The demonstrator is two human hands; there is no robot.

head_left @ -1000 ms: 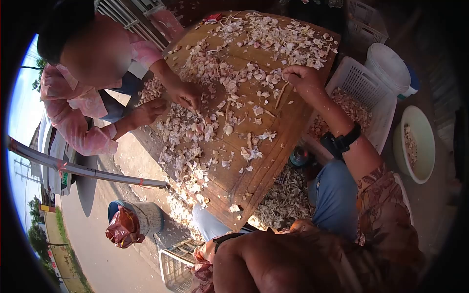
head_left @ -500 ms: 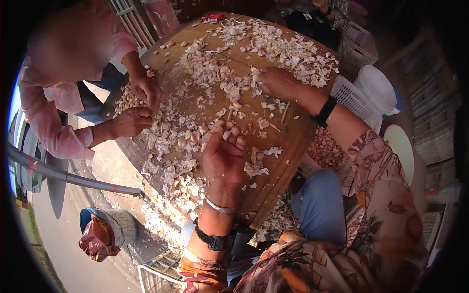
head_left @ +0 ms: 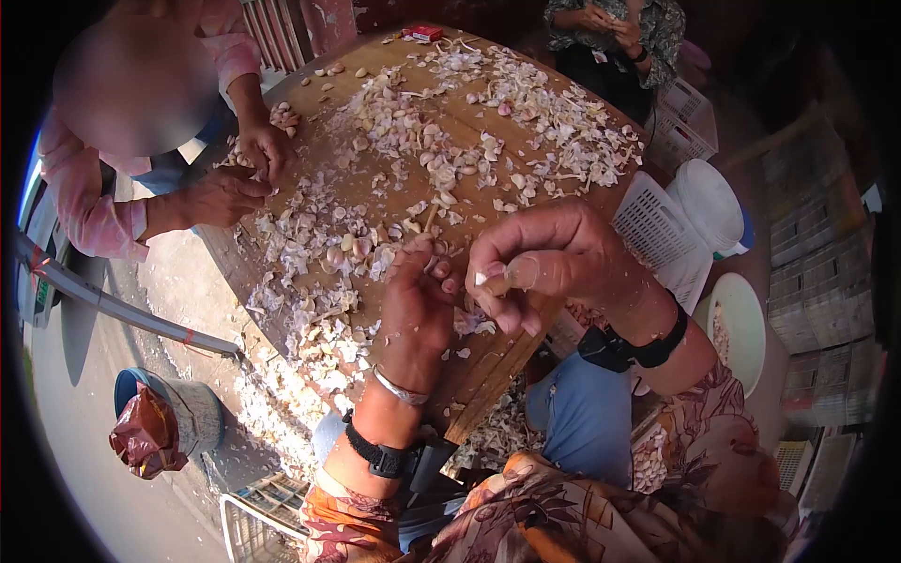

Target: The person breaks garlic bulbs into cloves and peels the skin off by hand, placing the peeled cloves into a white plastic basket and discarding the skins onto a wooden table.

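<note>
My left hand (head_left: pixel 413 305) is held palm up over the near part of the wooden table (head_left: pixel 483 366), its fingers curled in. What lies inside those fingers is too small and shaded to make out. Just to its right, my right hand (head_left: pixel 563 258) is closed in a pinch, with the white tip of a garlic clove (head_left: pixel 481 279) showing at thumb and forefinger. The two hands are close together but apart. Beyond them lies a heap of unpeeled garlic cloves (head_left: pixel 441 174). Loose garlic skins (head_left: pixel 314 291) are scattered to the left of my left hand.
Across the left corner, a person's hands (head_left: pixel 230 192) work near a small clove pile. Another person's hands (head_left: pixel 610 23) show at the far side. To the right stand a white basket (head_left: pixel 648 211), a white bucket (head_left: pixel 709 202) and a pale basin (head_left: pixel 741 328). A blue bucket (head_left: pixel 202 413) stands lower left.
My right hand has drawn back from the far clove heap to beside my left hand, now pinching a clove. The clove seen in my left fingers before no longer shows clearly. The view has shifted slightly.
</note>
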